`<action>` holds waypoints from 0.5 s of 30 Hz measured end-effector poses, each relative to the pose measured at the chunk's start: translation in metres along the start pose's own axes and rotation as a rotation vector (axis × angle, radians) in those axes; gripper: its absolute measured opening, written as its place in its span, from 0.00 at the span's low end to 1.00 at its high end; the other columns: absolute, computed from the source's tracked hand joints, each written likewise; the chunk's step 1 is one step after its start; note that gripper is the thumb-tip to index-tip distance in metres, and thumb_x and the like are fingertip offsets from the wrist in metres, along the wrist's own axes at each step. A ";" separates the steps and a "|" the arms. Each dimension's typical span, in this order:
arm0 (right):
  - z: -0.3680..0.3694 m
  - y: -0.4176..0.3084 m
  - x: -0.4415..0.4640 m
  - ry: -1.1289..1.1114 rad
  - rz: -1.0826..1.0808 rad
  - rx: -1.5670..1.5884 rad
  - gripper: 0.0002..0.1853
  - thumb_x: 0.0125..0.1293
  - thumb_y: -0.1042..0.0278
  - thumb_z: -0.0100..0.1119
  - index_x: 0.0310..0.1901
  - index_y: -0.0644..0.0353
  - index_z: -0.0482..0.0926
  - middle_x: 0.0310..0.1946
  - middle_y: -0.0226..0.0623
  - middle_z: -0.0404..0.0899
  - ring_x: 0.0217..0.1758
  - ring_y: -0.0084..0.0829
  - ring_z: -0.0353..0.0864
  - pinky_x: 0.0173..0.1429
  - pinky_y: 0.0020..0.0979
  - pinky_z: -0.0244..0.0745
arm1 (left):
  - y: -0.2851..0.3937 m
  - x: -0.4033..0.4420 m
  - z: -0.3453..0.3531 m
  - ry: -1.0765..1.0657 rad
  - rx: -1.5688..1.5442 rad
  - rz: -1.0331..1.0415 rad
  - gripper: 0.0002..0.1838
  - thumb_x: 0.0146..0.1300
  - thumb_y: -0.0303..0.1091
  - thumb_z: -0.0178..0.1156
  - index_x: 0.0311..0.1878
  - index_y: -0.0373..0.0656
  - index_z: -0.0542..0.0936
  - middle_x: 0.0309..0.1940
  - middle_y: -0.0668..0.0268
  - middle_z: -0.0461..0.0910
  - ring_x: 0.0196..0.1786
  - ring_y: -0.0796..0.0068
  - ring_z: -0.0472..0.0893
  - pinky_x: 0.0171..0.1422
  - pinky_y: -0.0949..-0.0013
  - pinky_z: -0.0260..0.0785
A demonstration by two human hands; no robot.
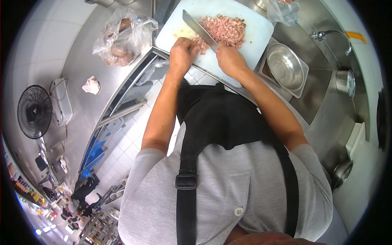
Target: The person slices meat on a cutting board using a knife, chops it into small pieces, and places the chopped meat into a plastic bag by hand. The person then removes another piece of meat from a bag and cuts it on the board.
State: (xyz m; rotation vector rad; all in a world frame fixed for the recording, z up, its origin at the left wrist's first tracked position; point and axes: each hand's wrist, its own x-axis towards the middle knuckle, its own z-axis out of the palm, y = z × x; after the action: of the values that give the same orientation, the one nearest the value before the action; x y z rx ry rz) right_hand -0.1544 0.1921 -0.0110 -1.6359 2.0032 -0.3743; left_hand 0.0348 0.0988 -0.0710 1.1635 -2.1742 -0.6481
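Note:
A wide-bladed kitchen knife point(199, 30) slants across the white cutting board point(255, 34), its handle inside my right hand point(231, 59). Chopped pinkish meat point(226, 32) is heaped mostly to the right of the blade, with a few bits on the left. Paler, finely chopped pieces point(185, 32) lie left of the blade. My left hand point(182, 54) rests at the board's near left edge, fingers curled in beside the small meat bits. Whatever its fingers may hold is hidden.
A clear plastic bag point(122, 38) with meat lies left of the board, and a pale lump point(91, 85) sits on the steel counter. To the right, a metal bowl point(285, 67) stands by the sink under a faucet point(332, 36). A black fan point(34, 111) is far left.

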 end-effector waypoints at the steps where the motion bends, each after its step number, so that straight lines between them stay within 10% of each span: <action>1: -0.005 0.000 0.003 0.029 -0.020 -0.005 0.14 0.82 0.66 0.53 0.57 0.70 0.76 0.40 0.63 0.88 0.47 0.66 0.88 0.53 0.63 0.79 | 0.001 0.004 -0.003 -0.012 -0.009 -0.005 0.14 0.60 0.30 0.81 0.45 0.35 0.90 0.41 0.53 0.87 0.41 0.58 0.91 0.47 0.61 0.83; 15: -0.030 -0.025 -0.016 0.021 -0.017 0.053 0.13 0.79 0.69 0.51 0.55 0.70 0.77 0.42 0.64 0.88 0.50 0.66 0.89 0.58 0.63 0.80 | 0.000 -0.008 -0.015 0.022 -0.173 -0.040 0.11 0.61 0.24 0.77 0.47 0.35 0.90 0.45 0.55 0.88 0.42 0.61 0.91 0.49 0.63 0.84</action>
State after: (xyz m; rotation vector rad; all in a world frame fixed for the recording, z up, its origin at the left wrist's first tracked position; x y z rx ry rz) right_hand -0.1482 0.1982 0.0307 -1.6237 1.9790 -0.4480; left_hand 0.0484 0.1033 -0.0622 1.1199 -2.0359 -0.8195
